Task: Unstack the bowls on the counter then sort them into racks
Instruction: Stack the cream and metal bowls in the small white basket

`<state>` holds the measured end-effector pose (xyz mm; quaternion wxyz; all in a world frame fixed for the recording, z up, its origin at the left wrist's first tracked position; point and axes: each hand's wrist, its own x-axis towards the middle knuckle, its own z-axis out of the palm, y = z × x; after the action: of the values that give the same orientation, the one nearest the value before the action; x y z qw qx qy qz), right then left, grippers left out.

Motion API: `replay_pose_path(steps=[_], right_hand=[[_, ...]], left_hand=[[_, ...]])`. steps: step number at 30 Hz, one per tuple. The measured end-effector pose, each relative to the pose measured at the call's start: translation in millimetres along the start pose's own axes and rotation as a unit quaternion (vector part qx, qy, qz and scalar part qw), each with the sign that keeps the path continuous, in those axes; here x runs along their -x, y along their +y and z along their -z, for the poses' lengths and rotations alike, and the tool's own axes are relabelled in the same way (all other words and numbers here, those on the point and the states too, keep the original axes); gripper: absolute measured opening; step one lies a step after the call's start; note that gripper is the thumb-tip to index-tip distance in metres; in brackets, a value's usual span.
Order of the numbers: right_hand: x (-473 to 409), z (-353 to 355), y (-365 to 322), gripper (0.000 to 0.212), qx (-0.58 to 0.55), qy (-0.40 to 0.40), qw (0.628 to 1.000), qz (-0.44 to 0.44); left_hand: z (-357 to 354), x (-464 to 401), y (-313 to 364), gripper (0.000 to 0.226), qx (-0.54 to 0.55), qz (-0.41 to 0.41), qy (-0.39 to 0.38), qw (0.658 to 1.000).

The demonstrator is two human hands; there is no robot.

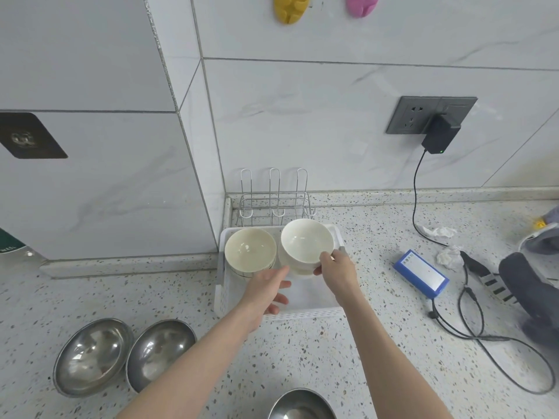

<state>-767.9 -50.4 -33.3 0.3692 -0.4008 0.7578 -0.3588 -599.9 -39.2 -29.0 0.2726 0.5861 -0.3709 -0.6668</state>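
head view looked down on a speckled counter (348, 343) in a tiled corner. a white perforated rack (302, 313) sat against the left wall, and behind it stood a wire rack (273, 204) with three tall loops.

the right hand (335, 270) pinched the near rim of a white bowl (305, 241), thumb inside and fingers under the edge. that bowl was tilted toward the camera and sat on top of other white bowls, only slivers of which showed beneath it, at the back right of the white perforated rack. a cream bowl (249, 251) with dark lines low on its side stood in the back left of the same rack, just beside the white one; it seemed to top a small stack, though i could not tell how many.

the left hand (266, 290) hovered over the rack's middle, fingers loosely spread and gripping nothing, its fingertips close to the cream bowl.

two steel bowls (90, 356) leaned side by side on the counter at lower left, and a third steel bowl (302, 406) was cut off by the bottom edge.

to the right lay a blue battery pack (420, 273), crumpled paper (447, 255) and a black cable (484, 337) running up to a black adapter (440, 136) in a grey wall socket (414, 116).
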Motion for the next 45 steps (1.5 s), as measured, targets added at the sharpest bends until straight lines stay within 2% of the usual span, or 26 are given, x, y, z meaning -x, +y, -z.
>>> replay_pose_path(steps=[5,20,30,35,37,40,45], right_hand=[[-5.4,-4.7,4.1,0.022,0.023,-0.014,1.0,-0.01],[-6.2,-10.0,7.7,0.032,0.023,-0.027,0.998,-0.048],[3.8,-13.3,12.1,0.049,0.002,-0.029,0.998,-0.063],[14.2,-9.3,10.5,0.05,-0.021,-0.033,0.997,-0.066],[21.8,-6.5,9.3,0.05,-0.028,-0.02,0.998,-0.056],[39.7,-2.0,8.4,0.05,-0.055,-0.003,0.998,-0.038],[80.6,-1.4,2.5,0.043,-0.112,-0.004,0.994,-0.016]], left_hand=[[-6.2,-12.3,5.8,0.028,0.003,0.022,0.009,1.0],[-22.6,-30.0,-0.2,0.016,0.059,0.03,0.031,0.997],[-23.0,-28.6,2.6,0.009,0.063,0.045,0.027,0.997],[-16.1,-13.1,5.7,0.017,0.024,0.038,-0.003,0.999],[-8.5,-1.4,6.4,0.012,0.022,0.025,-0.016,0.999],[10.2,21.7,5.5,0.008,0.044,0.005,-0.026,0.999],[50.0,67.6,-13.1,0.021,0.097,-0.022,-0.012,0.995]])
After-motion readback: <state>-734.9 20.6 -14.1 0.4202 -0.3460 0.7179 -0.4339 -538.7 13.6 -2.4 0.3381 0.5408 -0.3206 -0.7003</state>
